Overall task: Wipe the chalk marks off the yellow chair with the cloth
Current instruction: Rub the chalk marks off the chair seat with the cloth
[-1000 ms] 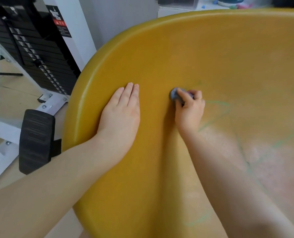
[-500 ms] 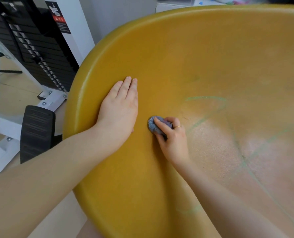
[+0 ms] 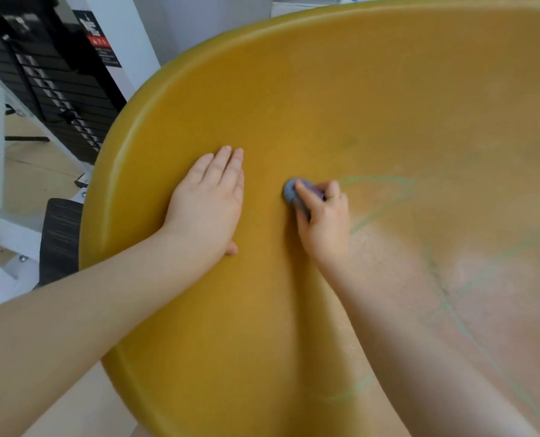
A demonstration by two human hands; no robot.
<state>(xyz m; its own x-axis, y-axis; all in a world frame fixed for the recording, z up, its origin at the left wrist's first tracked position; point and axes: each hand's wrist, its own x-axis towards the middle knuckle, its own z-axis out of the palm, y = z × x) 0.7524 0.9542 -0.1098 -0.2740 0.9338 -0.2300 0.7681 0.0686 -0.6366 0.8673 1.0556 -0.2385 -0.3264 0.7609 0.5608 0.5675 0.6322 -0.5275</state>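
The yellow chair (image 3: 341, 89) fills most of the view, its curved shell seen from above. Faint green chalk marks (image 3: 385, 197) curve and cross over the seat to the right of my hands. My right hand (image 3: 323, 216) grips a small bunched grey-blue cloth (image 3: 291, 192) and presses it against the shell near the middle. My left hand (image 3: 210, 200) lies flat on the shell, fingers straight and together, just left of the cloth.
A black weight stack (image 3: 51, 83) in a white frame stands at the upper left beyond the chair rim. A black padded block (image 3: 60, 238) sits on the floor by the left rim. Pale wooden floor (image 3: 38, 171) shows between them.
My right hand slid the cloth down and left across the shell, then back up and slightly right. The left hand stays flat in place.
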